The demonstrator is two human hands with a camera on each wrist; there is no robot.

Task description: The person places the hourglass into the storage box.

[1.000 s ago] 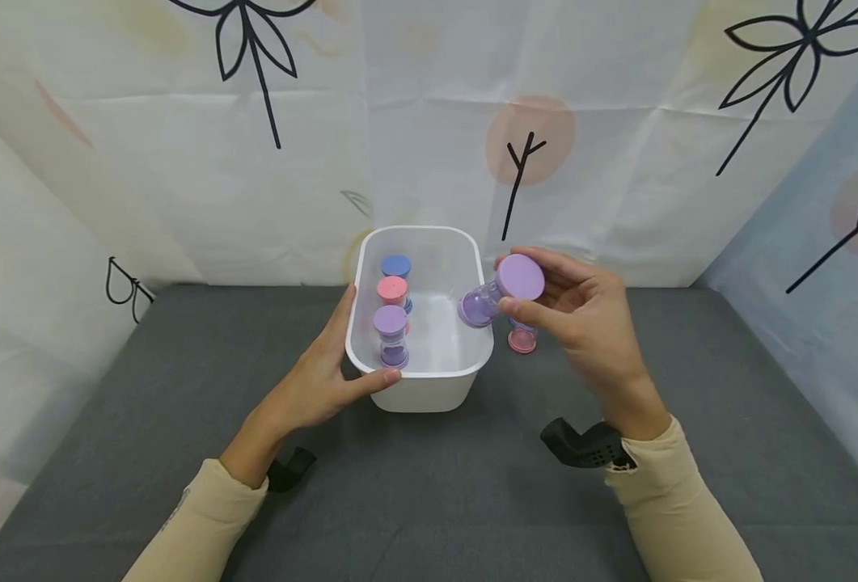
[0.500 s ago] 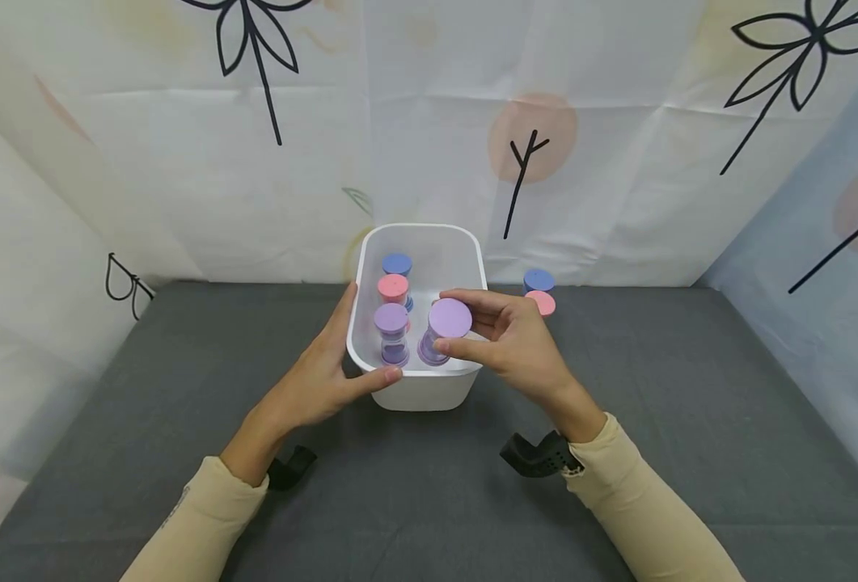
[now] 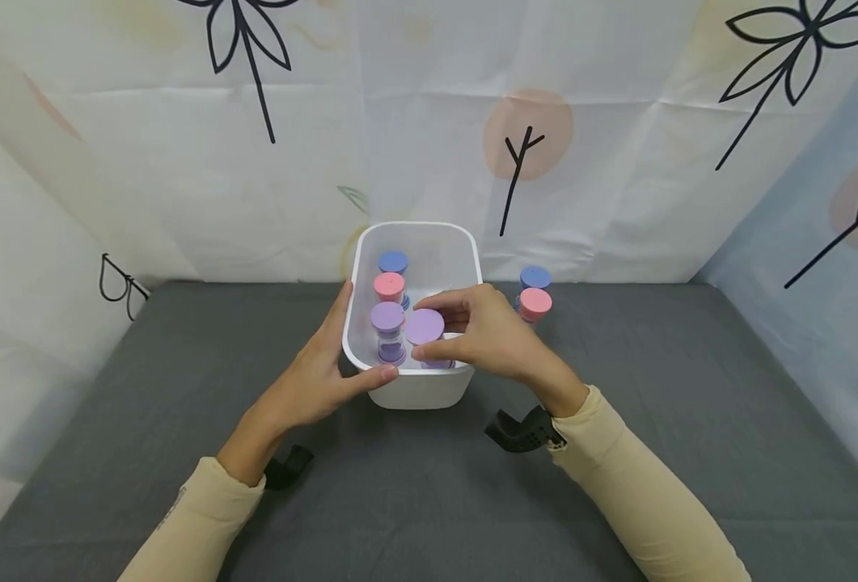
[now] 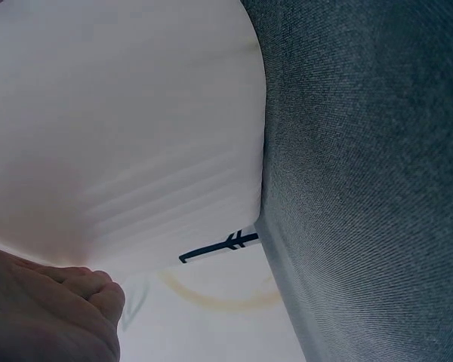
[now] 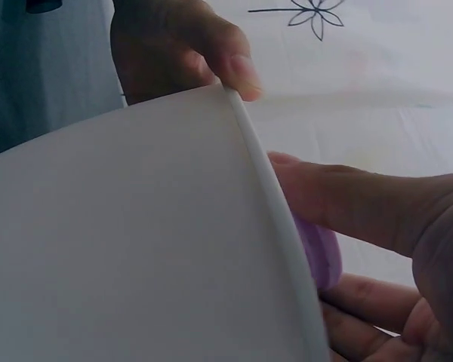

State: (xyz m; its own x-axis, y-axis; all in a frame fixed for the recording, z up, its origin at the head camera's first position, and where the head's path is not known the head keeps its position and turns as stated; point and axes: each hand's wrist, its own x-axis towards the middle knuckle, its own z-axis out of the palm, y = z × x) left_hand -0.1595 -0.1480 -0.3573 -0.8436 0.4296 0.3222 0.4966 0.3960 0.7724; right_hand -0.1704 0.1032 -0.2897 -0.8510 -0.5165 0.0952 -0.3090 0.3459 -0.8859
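In the head view, a white plastic bin (image 3: 421, 392) stands on the grey cloth. My left hand (image 3: 312, 364) holds its near left corner, with the thumb over the rim and the fingers along the left wall. Inside, my right hand (image 3: 487, 331) pinches a purple-capped sand timer (image 3: 424, 325) between thumb and fingers; its lower part is mostly hidden by the near rim and thumb. Left of it stand another purple sand timer (image 3: 388, 317), a pink one (image 3: 389, 285) and a blue one (image 3: 394, 261). In the right wrist view, the held purple cap (image 5: 325, 253) shows past the rim.
Right of the bin, beyond my right hand, a blue sand timer (image 3: 534, 277) and a pink one (image 3: 535, 303) stand on the grey cloth (image 3: 414, 493). A patterned white curtain (image 3: 429, 129) hangs behind the table's far edge.
My right hand has carried the purple sand timer leftward over the rim and down into the bin, beside the other purple one. The left hand stays at the bin's corner.
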